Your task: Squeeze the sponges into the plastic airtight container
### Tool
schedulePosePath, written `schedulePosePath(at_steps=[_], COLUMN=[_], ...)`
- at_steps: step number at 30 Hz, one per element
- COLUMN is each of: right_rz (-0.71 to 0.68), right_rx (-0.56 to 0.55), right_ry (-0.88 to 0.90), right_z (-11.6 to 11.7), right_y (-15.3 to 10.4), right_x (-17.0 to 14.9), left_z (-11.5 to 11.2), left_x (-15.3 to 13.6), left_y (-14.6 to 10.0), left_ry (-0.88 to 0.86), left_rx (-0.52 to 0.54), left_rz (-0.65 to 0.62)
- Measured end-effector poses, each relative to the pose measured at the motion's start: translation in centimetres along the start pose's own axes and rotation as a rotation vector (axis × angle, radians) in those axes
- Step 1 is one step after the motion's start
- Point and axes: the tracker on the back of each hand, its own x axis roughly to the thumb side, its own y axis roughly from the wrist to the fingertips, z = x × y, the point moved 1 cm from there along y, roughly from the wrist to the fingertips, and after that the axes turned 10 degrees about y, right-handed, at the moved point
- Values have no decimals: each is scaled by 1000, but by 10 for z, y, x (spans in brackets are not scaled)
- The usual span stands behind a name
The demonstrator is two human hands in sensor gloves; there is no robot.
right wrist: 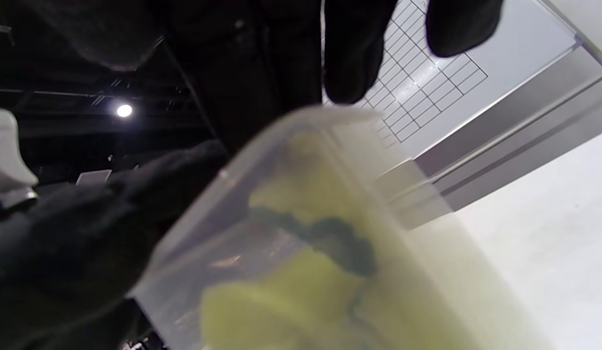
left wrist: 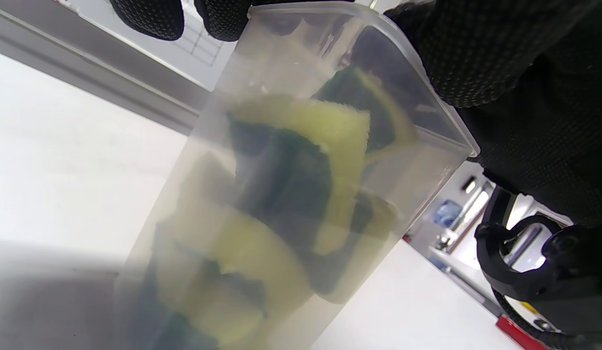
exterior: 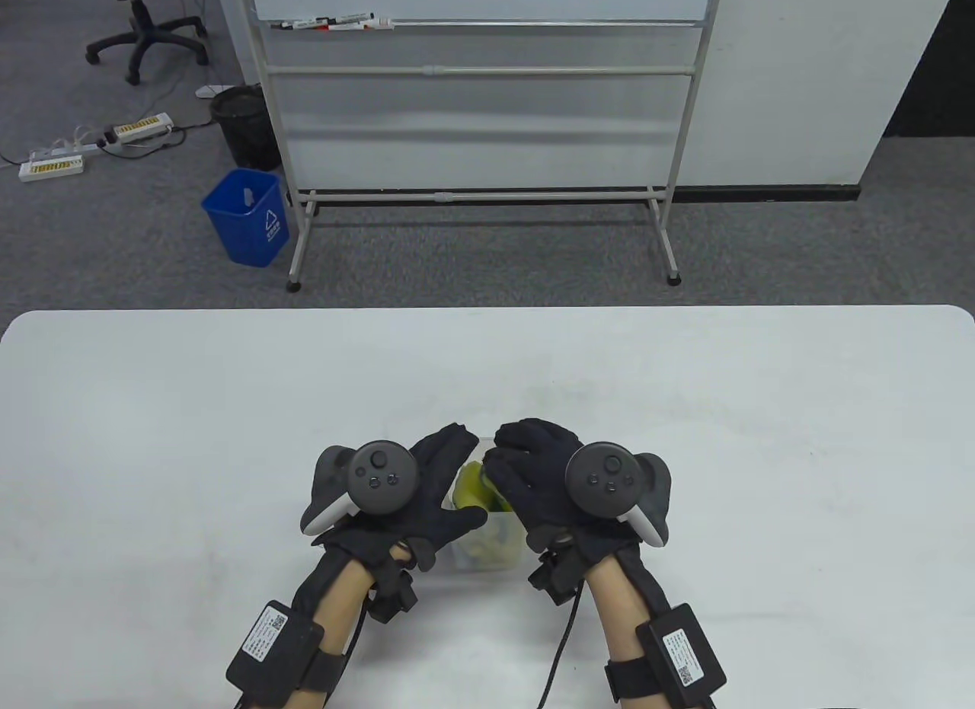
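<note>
A clear plastic container (exterior: pixel 487 550) stands on the white table (exterior: pixel 685 404) between my hands. Yellow-green sponges with dark green scrub sides (exterior: pixel 471 487) fill it and bulge at its mouth; they show through the wall in the left wrist view (left wrist: pixel 330 126) and the right wrist view (right wrist: pixel 301 194). My left hand (exterior: pixel 449 477) grips the container's left side, thumb across the near edge. My right hand (exterior: pixel 506 465) lies over the mouth, fingers bent down on the top sponge. In the right wrist view its fingertips (right wrist: pixel 352 58) hang just above the rim (right wrist: pixel 281 126).
A whiteboard on a wheeled frame (exterior: pixel 487 130) stands beyond the table's far edge. A blue bin (exterior: pixel 247 218) and a black bin (exterior: pixel 244 126) sit on the floor at the left. No lid is in view.
</note>
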Motion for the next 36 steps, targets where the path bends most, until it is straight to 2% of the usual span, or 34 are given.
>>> schedulePosePath(at_steps=[18, 26, 28, 30, 31, 33, 36], right_rz=[-15, -3, 2, 15, 21, 36, 63], right_rx=[-78, -120, -132, -144, -148, -152, -151], right_ry=[66, 77, 84, 91, 93, 95, 97], right_z=[-18, -27, -31, -34, -36, -37, -39], right_y=[-5, -8, -8, -9, -9, -10, -10], right_x=[5, 3, 3, 1, 0, -3, -7], left_z=[1, 26, 26, 18, 13, -3, -35], left_x=[-2, -30, -45, -62, -68, -83, -104], left_y=[-1, -13, -16, -16, -15, -13, -12], left_ry=[-18, -136, -97, -8, 29, 87, 124], left_rx=[13, 95, 42, -89, -118, -212, -435], left_rz=[-12, 39, 105, 183, 215, 269, 341])
